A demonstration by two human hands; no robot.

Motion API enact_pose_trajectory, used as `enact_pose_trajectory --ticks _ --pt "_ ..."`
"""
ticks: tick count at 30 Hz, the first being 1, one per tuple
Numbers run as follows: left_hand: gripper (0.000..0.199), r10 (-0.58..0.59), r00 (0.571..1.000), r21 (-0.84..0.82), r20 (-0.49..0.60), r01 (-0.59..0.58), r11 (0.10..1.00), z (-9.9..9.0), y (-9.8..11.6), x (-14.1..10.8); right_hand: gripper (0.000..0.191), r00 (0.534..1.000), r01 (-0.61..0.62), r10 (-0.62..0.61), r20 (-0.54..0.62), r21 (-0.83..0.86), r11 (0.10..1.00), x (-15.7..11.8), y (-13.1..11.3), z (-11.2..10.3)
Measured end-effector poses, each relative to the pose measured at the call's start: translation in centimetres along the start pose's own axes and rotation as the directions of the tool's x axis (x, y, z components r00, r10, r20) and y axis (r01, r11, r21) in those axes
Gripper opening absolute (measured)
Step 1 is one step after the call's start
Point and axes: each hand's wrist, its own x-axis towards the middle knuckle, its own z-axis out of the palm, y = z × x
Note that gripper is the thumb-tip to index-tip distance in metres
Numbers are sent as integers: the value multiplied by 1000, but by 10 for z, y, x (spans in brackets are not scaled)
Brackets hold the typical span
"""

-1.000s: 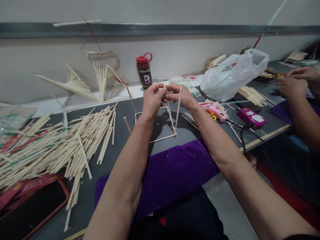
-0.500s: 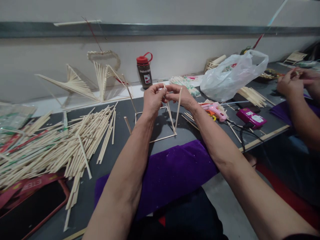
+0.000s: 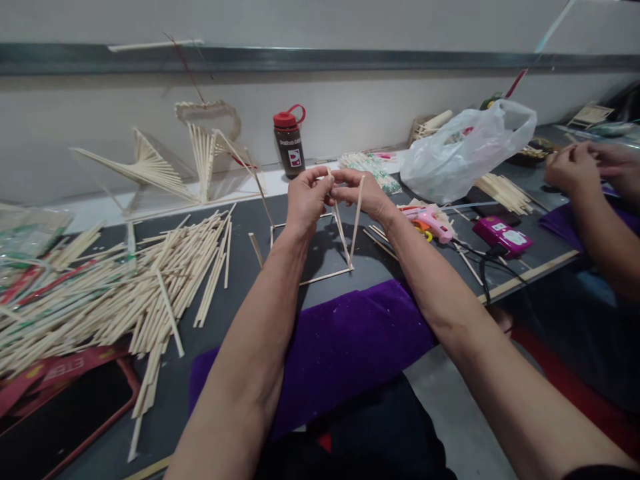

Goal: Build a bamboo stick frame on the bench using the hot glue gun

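A frame of thin wooden sticks stands on the dark table, with several sticks rising from its base. Above it my left hand pinches the top of a slanting stick. My right hand meets it there, its fingers closed on the same stick top. Another upright stick passes in front of my right fingers. The exact joint between the fingertips is hidden. A folded purple cloth lies at the near table edge, below my forearms.
A big pile of sticks and a phone lie left. Behind stand a bottle and fan-shaped stick pieces. Rightward are a pink glue gun, a purple box, a plastic bag and another person's hands.
My hands and the stick frame look the same. The other person's hands at the right have shifted slightly left and down.
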Motion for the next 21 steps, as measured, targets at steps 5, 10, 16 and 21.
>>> enact_pose_trajectory --ticks 5,10,16,21 --pt "12 6 1000 -3 3 -6 1000 0 0 -1 50 1000 2 -2 -2 10 1000 0 0 1" --pt "13 10 1000 -1 10 -10 1000 0 -1 0 49 1000 -4 4 -7 -18 1000 -1 0 1" --pt "14 10 1000 1 6 -10 1000 -1 0 0 49 1000 -7 7 -2 -2 1000 -1 0 1" --pt "11 5 1000 1 8 -5 1000 0 1 0 50 1000 5 -5 12 -27 1000 0 1 0"
